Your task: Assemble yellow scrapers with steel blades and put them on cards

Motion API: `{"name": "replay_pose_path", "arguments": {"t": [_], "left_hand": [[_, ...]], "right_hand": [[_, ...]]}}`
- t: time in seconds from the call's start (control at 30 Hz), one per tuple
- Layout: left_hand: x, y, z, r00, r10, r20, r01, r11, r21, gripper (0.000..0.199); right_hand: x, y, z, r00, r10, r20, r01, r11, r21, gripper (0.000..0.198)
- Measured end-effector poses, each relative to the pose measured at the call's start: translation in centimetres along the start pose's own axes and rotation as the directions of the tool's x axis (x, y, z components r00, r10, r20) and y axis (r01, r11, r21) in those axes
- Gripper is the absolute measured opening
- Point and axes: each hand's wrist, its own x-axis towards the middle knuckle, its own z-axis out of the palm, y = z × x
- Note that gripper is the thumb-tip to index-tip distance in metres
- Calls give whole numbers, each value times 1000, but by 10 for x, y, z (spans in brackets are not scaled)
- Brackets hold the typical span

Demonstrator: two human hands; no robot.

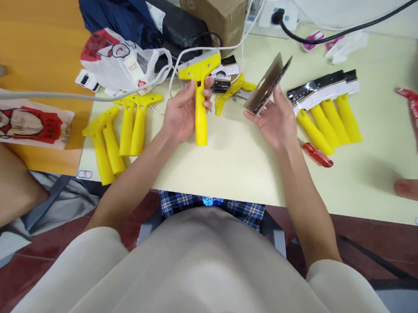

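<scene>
My left hand (183,110) is closed around a yellow scraper (201,105), its wide head up and its handle pointing toward me. In my right hand (277,118) is a folded cardboard sleeve (266,84), brown inside and dark outside, held partly open above the table. Beyond my hands lie yellow scraper parts (232,92) and black-and-white cards (224,75). To the right, several yellow scrapers (329,120) lie in a row with black-and-white sleeves over their heads. A red screwdriver (317,154) rests just below them.
More yellow scrapers (118,139) lie at the left. Behind them are a plastic bag (129,63), a cardboard box (216,10) and a white cable (203,48). A power strip (274,17) stands at the back. A co-worker's arm (7,189) is at left; a red-wrapped tool (416,120) lies right.
</scene>
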Motion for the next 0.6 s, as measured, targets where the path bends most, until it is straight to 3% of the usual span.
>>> {"name": "replay_pose_path", "arguments": {"t": [0.1,0.27,0.4,0.6], "left_hand": [[-3,2,2,1000,9,-24,-8,998,69,28],[-9,5,4,993,111,51,-118,975,190,34],[-11,11,2,993,114,36,-120,953,280,40],[-11,9,-1,982,175,74,-189,945,268,33]], "right_hand": [[-7,-3,11,999,36,5,-36,999,-10,71],[-14,1,23,995,97,39,-95,994,-44,81],[-20,7,27,986,129,108,-117,987,-114,81],[-28,12,35,969,181,170,-150,972,-179,85]]}}
